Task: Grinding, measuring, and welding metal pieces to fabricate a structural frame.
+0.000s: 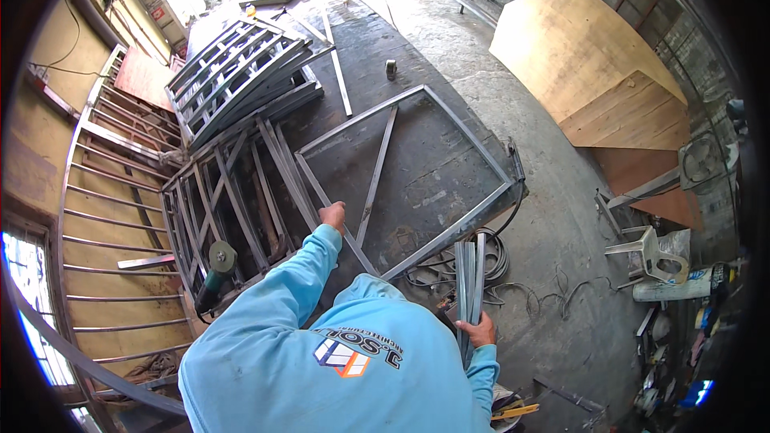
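Wall, left: yellowish, worn. Window, lower left: barred, bright with daylight. Grille, tall, metal-barred: along the left wall. Worktable, dark-topped, scuffed: centre. Floor: grey concrete, stained. Plywood sheets, pale, overlapping: upper right. Fan: right, beside the plywood. Chair, off-white plastic: right. Clutter, far right: dim, possibly tools. Light: strong daylight from the far end, whitening the background.
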Action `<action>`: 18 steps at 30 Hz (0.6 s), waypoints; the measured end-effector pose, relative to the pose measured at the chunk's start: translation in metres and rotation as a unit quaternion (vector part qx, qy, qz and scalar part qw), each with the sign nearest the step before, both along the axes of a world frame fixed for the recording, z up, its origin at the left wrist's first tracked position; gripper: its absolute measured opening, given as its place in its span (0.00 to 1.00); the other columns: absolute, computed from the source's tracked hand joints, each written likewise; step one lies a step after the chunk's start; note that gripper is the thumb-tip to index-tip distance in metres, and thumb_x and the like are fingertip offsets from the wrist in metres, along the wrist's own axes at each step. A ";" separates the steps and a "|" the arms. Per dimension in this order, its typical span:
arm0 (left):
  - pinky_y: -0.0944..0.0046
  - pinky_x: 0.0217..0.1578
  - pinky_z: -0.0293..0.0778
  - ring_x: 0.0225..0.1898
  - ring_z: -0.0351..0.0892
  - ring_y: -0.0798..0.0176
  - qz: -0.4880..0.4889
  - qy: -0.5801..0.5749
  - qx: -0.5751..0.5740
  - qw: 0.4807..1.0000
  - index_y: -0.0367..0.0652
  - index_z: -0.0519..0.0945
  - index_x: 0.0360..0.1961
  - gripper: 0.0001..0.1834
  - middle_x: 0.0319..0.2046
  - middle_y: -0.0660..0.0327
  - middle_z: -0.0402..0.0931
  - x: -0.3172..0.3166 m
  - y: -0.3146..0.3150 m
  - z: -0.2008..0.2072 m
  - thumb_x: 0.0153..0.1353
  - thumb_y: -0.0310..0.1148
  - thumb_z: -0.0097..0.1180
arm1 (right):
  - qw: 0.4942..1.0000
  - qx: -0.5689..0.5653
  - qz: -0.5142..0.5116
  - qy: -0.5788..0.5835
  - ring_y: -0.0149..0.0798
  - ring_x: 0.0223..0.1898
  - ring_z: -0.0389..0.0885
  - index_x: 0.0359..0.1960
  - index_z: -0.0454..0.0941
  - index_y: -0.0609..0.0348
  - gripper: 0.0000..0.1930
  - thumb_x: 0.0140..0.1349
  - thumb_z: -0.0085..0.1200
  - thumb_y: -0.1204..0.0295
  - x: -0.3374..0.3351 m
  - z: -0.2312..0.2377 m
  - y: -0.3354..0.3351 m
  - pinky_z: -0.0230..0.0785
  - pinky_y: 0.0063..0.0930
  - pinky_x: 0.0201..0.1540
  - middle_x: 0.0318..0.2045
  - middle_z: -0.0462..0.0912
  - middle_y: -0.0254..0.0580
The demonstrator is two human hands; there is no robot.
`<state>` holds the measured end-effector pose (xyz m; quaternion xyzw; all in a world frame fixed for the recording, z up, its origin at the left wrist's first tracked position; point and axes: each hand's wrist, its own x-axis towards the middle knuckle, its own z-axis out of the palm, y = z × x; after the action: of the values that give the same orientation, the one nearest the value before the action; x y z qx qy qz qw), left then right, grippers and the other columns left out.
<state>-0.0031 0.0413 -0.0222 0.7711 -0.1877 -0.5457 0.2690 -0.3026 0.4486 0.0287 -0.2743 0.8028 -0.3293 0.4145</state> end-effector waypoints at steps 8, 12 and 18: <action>0.63 0.23 0.68 0.19 0.68 0.67 0.030 0.418 -0.173 0.892 0.48 0.70 0.28 0.13 0.18 0.67 0.64 0.011 -0.027 0.095 0.62 0.42 0.57 | 0.998 -0.024 -0.057 -0.012 0.37 0.36 0.80 0.45 0.78 0.64 0.31 0.39 0.75 0.63 0.001 -0.007 0.010 0.73 0.32 0.43 0.36 0.84 0.43; 0.69 0.20 0.62 0.18 0.61 0.73 -0.016 0.626 -0.215 0.749 0.48 0.67 0.29 0.16 0.19 0.70 0.60 -0.008 -0.072 0.148 0.68 0.47 0.50 | 0.998 0.006 -0.064 -0.011 0.38 0.37 0.81 0.45 0.78 0.64 0.32 0.38 0.75 0.63 -0.007 -0.010 0.013 0.72 0.32 0.44 0.37 0.83 0.44; 0.71 0.17 0.58 0.17 0.57 0.75 -0.092 0.585 -0.277 0.757 0.49 0.63 0.29 0.19 0.19 0.71 0.56 -0.078 -0.124 0.273 0.69 0.49 0.49 | 0.994 -0.050 -0.089 -0.030 0.37 0.36 0.81 0.43 0.79 0.65 0.30 0.38 0.76 0.62 -0.006 0.008 0.003 0.74 0.33 0.42 0.36 0.84 0.44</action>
<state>-0.0811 -0.0831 0.2511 0.1730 -0.2071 -0.8369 0.4763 -0.3088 0.4514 0.0363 -0.2118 0.7938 -0.4126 0.3934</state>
